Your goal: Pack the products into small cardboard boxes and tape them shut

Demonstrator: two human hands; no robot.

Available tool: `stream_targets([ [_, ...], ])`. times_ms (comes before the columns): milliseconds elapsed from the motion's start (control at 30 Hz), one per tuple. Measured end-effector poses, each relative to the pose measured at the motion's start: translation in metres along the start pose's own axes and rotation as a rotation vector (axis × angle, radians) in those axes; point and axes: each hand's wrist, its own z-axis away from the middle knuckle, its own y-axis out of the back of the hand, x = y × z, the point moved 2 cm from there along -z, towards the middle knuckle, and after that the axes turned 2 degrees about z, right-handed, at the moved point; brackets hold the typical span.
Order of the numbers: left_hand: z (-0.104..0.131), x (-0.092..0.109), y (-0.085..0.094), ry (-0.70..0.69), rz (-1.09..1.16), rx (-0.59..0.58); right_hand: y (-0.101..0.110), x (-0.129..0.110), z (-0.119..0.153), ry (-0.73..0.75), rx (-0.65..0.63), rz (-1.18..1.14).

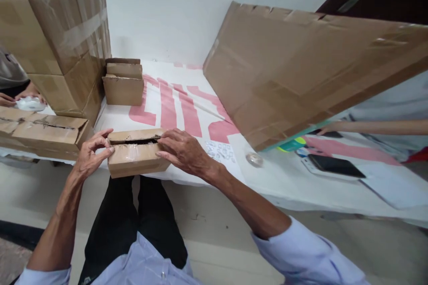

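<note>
A small brown cardboard box (pixel 133 160) sits at the front edge of the table, right before my body. Its two top flaps nearly meet, leaving a dark ragged gap along the middle. Clear tape shines on its near side. My left hand (pixel 92 153) grips the left end, thumb and fingers at the corner. Over the right end lies my right hand (pixel 183 149), its fingers curled onto the top flaps beside the gap. What is inside the box is hidden.
Taped boxes (pixel 67 44) are stacked at left, behind a row of small boxes (pixel 50 133). An open box (pixel 123 91) stands behind mine. A large cardboard panel (pixel 301 67), a clear tape roll (pixel 254 159) and a phone (pixel 336 165) are at right. Other people's hands show at both sides.
</note>
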Motion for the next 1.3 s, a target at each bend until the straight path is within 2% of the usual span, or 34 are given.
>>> stream_targets([
  [300,0.001,-0.003,-0.004,-0.016,0.005,-0.067,-0.008,-0.005,0.009,0.012,0.042,-0.003],
  [467,0.007,-0.004,0.002,-0.007,0.038,-0.105,0.004,-0.024,0.024,0.088,0.191,0.022],
  [633,0.014,-0.009,0.002,-0.009,-0.088,-0.203,0.001,-0.051,0.048,0.162,0.112,-0.041],
  [733,0.018,-0.01,0.0,-0.043,-0.186,-0.257,-0.003,-0.053,0.05,0.153,0.088,-0.109],
  [867,0.019,-0.01,-0.002,-0.063,-0.221,-0.276,0.0,-0.038,0.029,0.107,0.029,-0.228],
  [1000,0.019,-0.009,-0.002,-0.058,-0.223,-0.278,-0.003,-0.017,-0.011,0.061,-0.134,-0.132],
  [1167,0.019,-0.011,-0.002,-0.041,-0.199,-0.26,-0.032,-0.006,-0.061,0.047,-0.396,-0.03],
  [1300,0.019,-0.018,-0.003,-0.037,-0.173,-0.263,-0.057,-0.009,-0.078,0.062,-0.566,0.025],
])
